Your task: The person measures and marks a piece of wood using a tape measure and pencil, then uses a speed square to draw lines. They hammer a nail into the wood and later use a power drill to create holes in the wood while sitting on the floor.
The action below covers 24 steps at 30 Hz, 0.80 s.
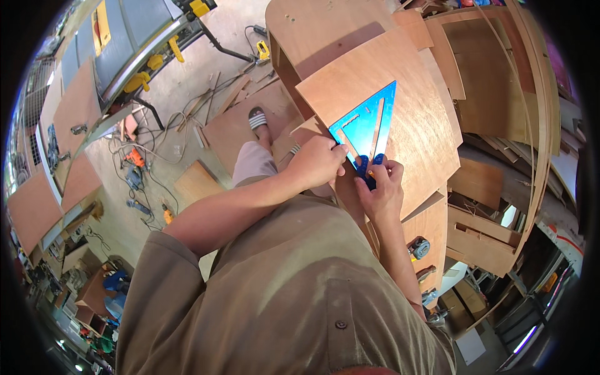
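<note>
A blue speed square point(365, 128) lies flat on a light plywood panel point(412, 81), one edge along the panel's near left side. My left hand point(317, 164) is closed at that edge, its fingers curled against the square and the panel's rim. Near the square's lower corner, my right hand point(382, 190) is pinched around a slim thing with a yellow-orange tip, which looks like a pencil point(370, 172). Most of it is hidden by the fingers.
A tape measure point(420, 247) and other tools sit on wood beside my right forearm. Plywood sheets point(484, 69) lean at the right. Cords and an orange power tool point(135, 157) lie on the floor at left, below a table saw point(134, 31). Wood offcuts point(234, 94) lie near my foot.
</note>
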Available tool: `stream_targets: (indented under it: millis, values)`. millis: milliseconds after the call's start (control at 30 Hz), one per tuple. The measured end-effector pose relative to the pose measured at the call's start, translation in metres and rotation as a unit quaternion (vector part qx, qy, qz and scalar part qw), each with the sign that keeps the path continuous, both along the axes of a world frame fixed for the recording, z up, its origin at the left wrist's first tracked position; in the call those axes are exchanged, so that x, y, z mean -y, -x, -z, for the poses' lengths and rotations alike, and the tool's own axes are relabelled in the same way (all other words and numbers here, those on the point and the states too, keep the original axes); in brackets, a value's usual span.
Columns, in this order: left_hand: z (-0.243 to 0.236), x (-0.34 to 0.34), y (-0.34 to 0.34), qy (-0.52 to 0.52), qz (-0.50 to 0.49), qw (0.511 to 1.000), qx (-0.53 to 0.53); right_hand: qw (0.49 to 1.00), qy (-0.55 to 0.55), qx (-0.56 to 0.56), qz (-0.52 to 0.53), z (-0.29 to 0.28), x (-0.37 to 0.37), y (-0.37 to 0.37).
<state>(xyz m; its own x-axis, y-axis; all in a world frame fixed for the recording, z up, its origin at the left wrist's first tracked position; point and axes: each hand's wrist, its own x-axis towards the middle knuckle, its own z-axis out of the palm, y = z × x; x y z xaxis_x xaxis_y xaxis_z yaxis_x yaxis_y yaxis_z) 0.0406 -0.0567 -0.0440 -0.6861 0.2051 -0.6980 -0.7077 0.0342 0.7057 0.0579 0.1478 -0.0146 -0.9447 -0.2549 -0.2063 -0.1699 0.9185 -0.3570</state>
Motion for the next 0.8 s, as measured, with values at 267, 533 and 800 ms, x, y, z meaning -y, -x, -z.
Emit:
stream_targets:
  millis: [267,533,800]
  values:
    - [0.003,-0.006,-0.004,-0.012,-0.010,1.000,0.015,0.998,0.054,-0.008,-0.006,-0.001,-0.005,-0.002]
    - [0.002,-0.004,-0.003,-0.005,0.009,1.000,0.017,0.998,0.051,0.003,-0.024,0.003,-0.009,-0.001]
    - [0.008,-0.004,-0.005,-0.015,0.011,1.000,0.007,0.998,0.052,0.007,-0.034,0.005,-0.013,0.001]
